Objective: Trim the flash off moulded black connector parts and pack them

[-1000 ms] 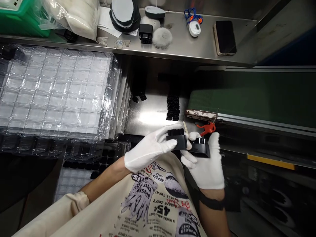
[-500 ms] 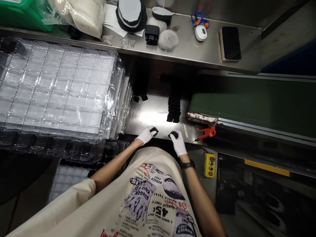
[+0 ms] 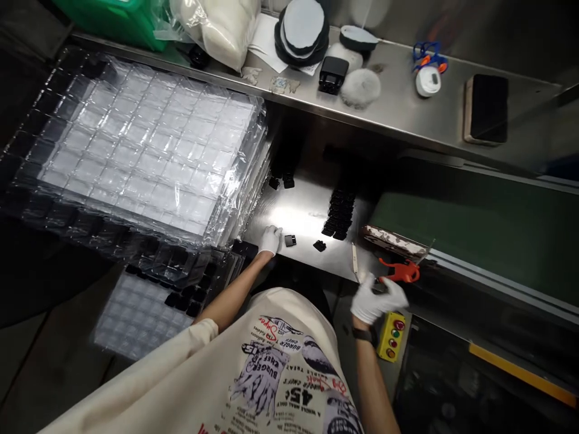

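Your left hand [image 3: 270, 239] rests low on the bench [image 3: 294, 211], fingers close together, and whether they pinch anything you can't tell; best to steady it lightly, clear of the black piece [image 3: 290, 240] just beside it at lower centre. The second black piece [image 3: 319, 246] lies to its right. Your right hand [image 3: 375, 298], thumb and fingers spread, is at the orange tool [image 3: 402, 272]; grip its body squarely, avoiding the blade-like strip [image 3: 355, 262].

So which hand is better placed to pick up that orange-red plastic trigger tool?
Probably your white-gloved right hand: its fingers are parted beside the orange-red plastic trigger tool. Your white-gloved left hand is farther off, near a small black block.
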{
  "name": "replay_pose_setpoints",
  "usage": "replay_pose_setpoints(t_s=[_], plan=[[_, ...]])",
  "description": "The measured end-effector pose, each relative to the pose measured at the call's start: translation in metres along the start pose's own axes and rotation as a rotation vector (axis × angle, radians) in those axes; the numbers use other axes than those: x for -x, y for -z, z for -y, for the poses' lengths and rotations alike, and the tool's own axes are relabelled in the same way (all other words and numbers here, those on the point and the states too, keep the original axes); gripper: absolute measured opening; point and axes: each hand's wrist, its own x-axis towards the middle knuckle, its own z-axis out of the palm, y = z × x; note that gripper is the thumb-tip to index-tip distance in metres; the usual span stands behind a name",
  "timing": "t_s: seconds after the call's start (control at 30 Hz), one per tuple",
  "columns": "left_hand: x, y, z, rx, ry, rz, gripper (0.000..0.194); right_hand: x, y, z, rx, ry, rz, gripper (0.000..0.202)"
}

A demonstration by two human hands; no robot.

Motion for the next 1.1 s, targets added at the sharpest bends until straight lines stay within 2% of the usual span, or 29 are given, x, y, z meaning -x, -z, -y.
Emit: replay_pose_setpoints(t_s=[0.03, 0.07, 0.1, 0.17, 0.23, 0.33, 0.4, 0.47, 0.53, 0.6, 0.67, 0.73, 0.8, 0.93, 1.1], plan=[[0.002, 0.001, 0.002, 0.004, 0.043, -0.015, 0.034, -0.004, 0.012, -0.022, -0.133, -0.127, -0.177, 0.055], [0.004, -0.001, 0.004, 0.014, 0.082, -0.018, 0.035, -0.011, 0.021, -0.041, -0.247, -0.202, -0.230, 0.059], [0.007, -0.004, 0.004, 0.030, 0.115, -0.011, 0.036, -0.021, 0.024, -0.056, -0.331, -0.246, -0.228, 0.061], [0.013, -0.016, 0.003, 0.073, 0.162, 0.006, 0.036, -0.042, 0.018, -0.075, -0.448, -0.263, -0.104, 0.061], [0.017, -0.029, -0.002, 0.119, 0.186, 0.015, 0.034, -0.064, 0.003, -0.080, -0.498, -0.261, 0.013, 0.057], [0.020, -0.042, -0.009, 0.166, 0.204, 0.020, 0.033, -0.087, -0.012, -0.075, -0.560, -0.258, 0.064, 0.058], [0.022, -0.043, -0.011, 0.186, 0.213, 0.012, 0.033, -0.090, -0.008, -0.072, -0.571, -0.240, 0.071, 0.060], [0.030, -0.041, -0.006, 0.207, 0.223, -0.014, 0.032, -0.077, 0.008, -0.073, -0.545, -0.215, 0.081, 0.061], [0.047, -0.038, 0.006, 0.232, 0.239, -0.051, 0.032, -0.048, 0.028, -0.077, -0.490, -0.153, 0.139, 0.058], [0.073, -0.039, 0.024, 0.251, 0.262, -0.073, 0.033, -0.007, 0.046, -0.080, -0.419, -0.037, 0.293, 0.047], [0.104, -0.044, 0.044, 0.253, 0.285, -0.072, 0.033, 0.037, 0.054, -0.079, -0.262, 0.112, 0.548, 0.027], [0.131, -0.053, 0.062, 0.238, 0.300, -0.064, 0.034, 0.073, 0.049, -0.073, -0.038, 0.227, 0.801, 0.011], [0.151, -0.065, 0.077, 0.210, 0.309, -0.055, 0.034, 0.098, 0.035, -0.064, 0.166, 0.280, 0.968, 0.013], [0.169, -0.087, 0.098, 0.139, 0.320, -0.015, 0.031, 0.117, 0.009, -0.050, 0.380, 0.310, 1.087, 0.030], [0.173, -0.109, 0.112, 0.083, 0.308, 0.024, 0.030, 0.122, 0.002, -0.051, 0.492, 0.320, 1.169, 0.040]])
